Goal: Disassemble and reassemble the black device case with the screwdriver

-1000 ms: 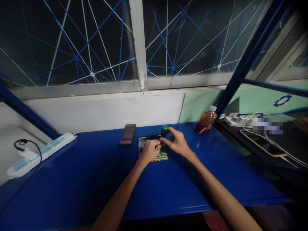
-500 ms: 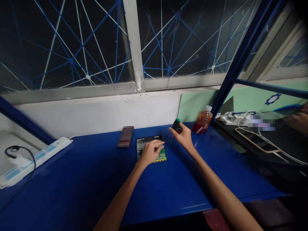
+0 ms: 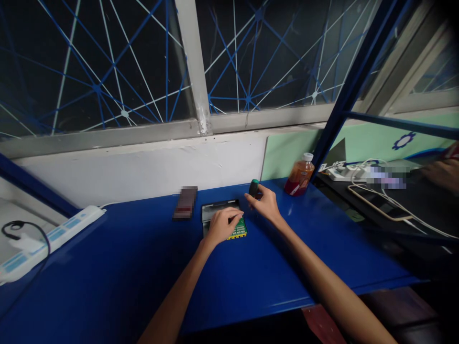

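Note:
An open black case point(image 3: 219, 207) lies on the blue table, with green and yellow contents point(image 3: 239, 231) at its right side. Over the case is my left hand point(image 3: 222, 224), thumb and fingertips pinched together; whatever small piece may be between them is too small to name. My right hand point(image 3: 264, 202), right of the case and raised a little, grips a dark screwdriver handle with a green end point(image 3: 254, 187). The lower part of that tool is hidden or blurred by my fingers.
Left of the case lies a dark flat object point(image 3: 185, 204). A bottle of red drink point(image 3: 300, 175) stands at the back right. A white power strip point(image 3: 53, 241) is at the left. On the neighbouring dark desk are a phone point(image 3: 379, 202), cables and another person's hand point(image 3: 442, 175).
My right hand has moved slightly left, and the tool's handle stands more upright. My left hand stays over the case, its fingertips still pinched. The whole view has shifted slightly.

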{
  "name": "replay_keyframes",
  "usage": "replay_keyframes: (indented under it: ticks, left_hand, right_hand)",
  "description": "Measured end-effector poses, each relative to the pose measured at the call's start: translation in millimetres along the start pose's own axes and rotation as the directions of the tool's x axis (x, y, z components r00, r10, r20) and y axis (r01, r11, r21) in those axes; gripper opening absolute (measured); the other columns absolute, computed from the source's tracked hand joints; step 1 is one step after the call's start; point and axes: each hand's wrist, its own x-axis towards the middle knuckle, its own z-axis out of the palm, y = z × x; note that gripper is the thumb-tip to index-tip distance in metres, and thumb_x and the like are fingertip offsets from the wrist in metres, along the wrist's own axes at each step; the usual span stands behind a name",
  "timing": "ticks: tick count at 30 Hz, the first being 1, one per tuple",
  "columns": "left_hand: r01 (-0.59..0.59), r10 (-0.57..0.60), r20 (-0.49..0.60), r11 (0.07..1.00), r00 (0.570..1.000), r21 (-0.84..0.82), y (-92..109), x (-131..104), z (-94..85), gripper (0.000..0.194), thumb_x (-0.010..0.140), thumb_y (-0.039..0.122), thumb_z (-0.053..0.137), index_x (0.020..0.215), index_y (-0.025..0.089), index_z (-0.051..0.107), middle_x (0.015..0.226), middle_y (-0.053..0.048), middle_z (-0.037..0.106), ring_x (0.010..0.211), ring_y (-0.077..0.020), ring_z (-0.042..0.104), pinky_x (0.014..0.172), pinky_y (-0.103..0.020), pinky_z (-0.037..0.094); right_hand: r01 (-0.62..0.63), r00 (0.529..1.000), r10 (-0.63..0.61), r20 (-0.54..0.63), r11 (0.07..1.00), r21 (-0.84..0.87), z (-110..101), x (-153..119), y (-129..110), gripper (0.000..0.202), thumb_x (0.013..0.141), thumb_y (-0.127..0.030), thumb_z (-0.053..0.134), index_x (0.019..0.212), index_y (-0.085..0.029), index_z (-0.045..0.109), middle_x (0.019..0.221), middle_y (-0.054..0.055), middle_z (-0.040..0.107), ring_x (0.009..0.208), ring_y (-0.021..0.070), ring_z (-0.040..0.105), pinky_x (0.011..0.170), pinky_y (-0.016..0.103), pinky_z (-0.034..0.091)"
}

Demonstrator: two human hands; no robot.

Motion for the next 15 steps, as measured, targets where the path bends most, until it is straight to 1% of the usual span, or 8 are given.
replay_keyframes:
  ticks: [5,11,15]
  left_hand:
    - [0.006,-0.006,0.009,1.0,1.0,-0.003,-0.7,0.2,-0.5,0.022,0.09,0.022,0.051,0.098,0.022,0.072,0.105,-0.003,0.071,0.096,-0.0182,0.066,0.086,-0.03,0.05]
    - [0.007,-0.007,0.015,1.0,1.0,-0.016,2.1,0.8,-1.8,0.024,0.09,0.022,0.051,0.1,0.022,0.072,0.105,-0.002,0.071,0.096,-0.0182,0.066,0.087,-0.03,0.049]
    - [0.013,-0.013,0.014,1.0,1.0,-0.028,1.1,1.7,-2.3,0.023,0.09,0.022,0.052,0.1,0.022,0.073,0.104,-0.003,0.071,0.095,-0.0185,0.065,0.087,-0.029,0.049]
  right_hand:
    - [0.014,1.0,-0.014,0.0,1.0,-0.003,0.5,-0.4,0.7,0.026,0.078,-0.043,0.057,0.075,-0.018,0.053,0.05,0.0,0.06,0.046,0.0177,0.059,0.048,0.026,0.043]
    - [0.035,0.999,-0.035,-0.004,0.998,-0.048,2.9,-1.0,1.6,0.025,0.078,-0.042,0.058,0.073,-0.018,0.053,0.052,0.001,0.061,0.048,0.0174,0.058,0.047,0.025,0.041]
    - [0.026,1.0,-0.026,-0.01,0.999,-0.029,0.5,0.0,0.6,0.026,0.078,-0.043,0.059,0.072,-0.019,0.052,0.05,0.0,0.06,0.047,0.0173,0.059,0.047,0.025,0.042]
